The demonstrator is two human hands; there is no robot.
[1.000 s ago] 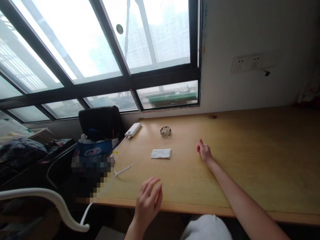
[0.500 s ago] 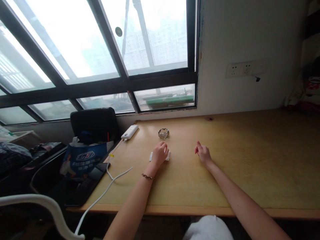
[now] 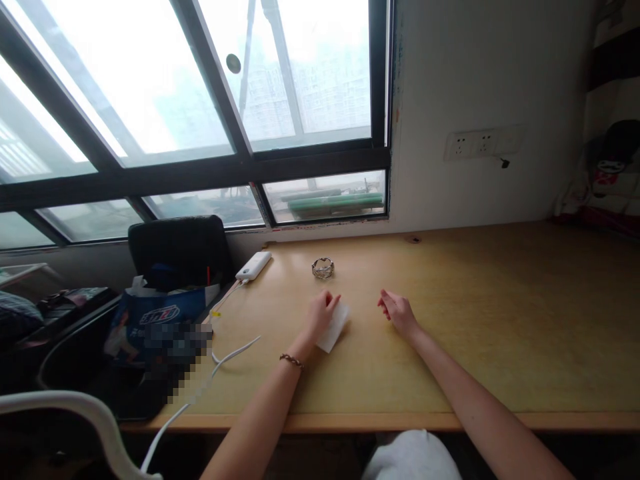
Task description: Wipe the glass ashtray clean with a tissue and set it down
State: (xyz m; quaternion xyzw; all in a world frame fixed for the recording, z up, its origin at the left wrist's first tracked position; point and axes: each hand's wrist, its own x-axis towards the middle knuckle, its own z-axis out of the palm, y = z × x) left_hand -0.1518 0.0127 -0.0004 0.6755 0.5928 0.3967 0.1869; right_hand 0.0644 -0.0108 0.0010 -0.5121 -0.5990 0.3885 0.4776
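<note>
My left hand (image 3: 320, 317), with a braided bracelet at its wrist, is closed on a thin white sheet like tissue paper (image 3: 334, 331). The sheet hangs tilted along the right side of the hand, close over the desk; part of it is hidden behind the hand. My right hand (image 3: 399, 313) is apart from it, to the right, with fingers curled in and nothing visible in them. Beyond my left hand stands a round, silvery openwork ring-shaped piece (image 3: 323, 268) on the desk.
A white power bank (image 3: 253, 266) with a white cable (image 3: 235, 352) lies at the wooden desk's (image 3: 500, 320) left edge. Left of the desk are a black chair (image 3: 177, 250) and a blue bag (image 3: 160, 313). A window and a wall socket (image 3: 484, 143) are behind.
The white sheet, which lay flat under my left hand, is now tilted up in its grip. My right hand has shifted slightly left and down in view. The whole view has turned a little.
</note>
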